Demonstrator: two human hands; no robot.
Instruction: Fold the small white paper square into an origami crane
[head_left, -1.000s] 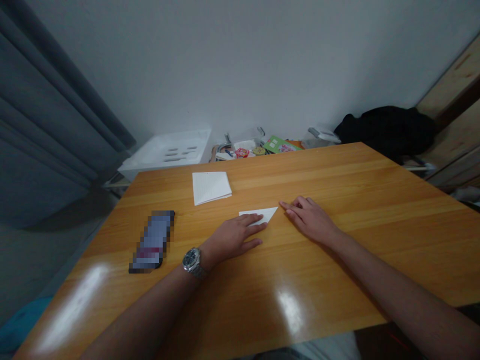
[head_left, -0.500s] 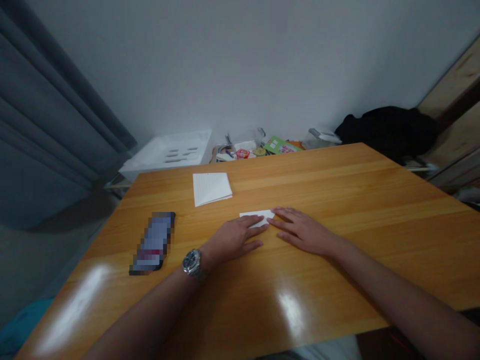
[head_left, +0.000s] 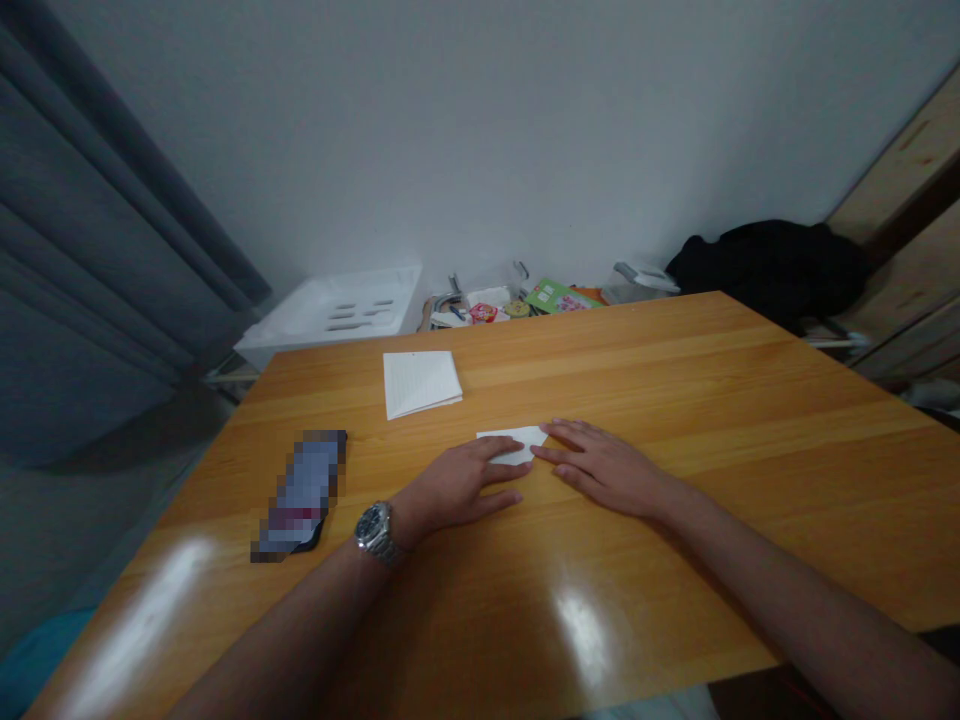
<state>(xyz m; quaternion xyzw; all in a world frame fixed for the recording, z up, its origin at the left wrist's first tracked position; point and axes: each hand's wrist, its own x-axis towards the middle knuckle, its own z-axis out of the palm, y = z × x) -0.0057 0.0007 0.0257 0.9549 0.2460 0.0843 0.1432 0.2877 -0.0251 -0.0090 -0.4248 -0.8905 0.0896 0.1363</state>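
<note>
A small piece of white paper point(head_left: 534, 435), seemingly folded, lies flat on the wooden table point(head_left: 675, 400). My left hand point(head_left: 469, 482) rests over its left and lower part with the fingers stretched out, hiding some of it. From the other side, fingertips of my right hand point(head_left: 596, 465) touch the right end of the paper, fingers spread. Neither hand grips anything. A metal watch point(head_left: 375, 530) is on my left wrist.
Lined white paper point(head_left: 422, 383) lies farther back on the table. A phone point(head_left: 304, 492) with a blurred screen is at the left. Behind the far edge stand a white plastic tray point(head_left: 367, 300), a green booklet point(head_left: 559, 297) and a black cloth bundle point(head_left: 769, 270).
The whole view has shifted slightly. My left hand has slid a little along the paper with its fingers somewhat more spread; my right hand stays nearly in place.
</note>
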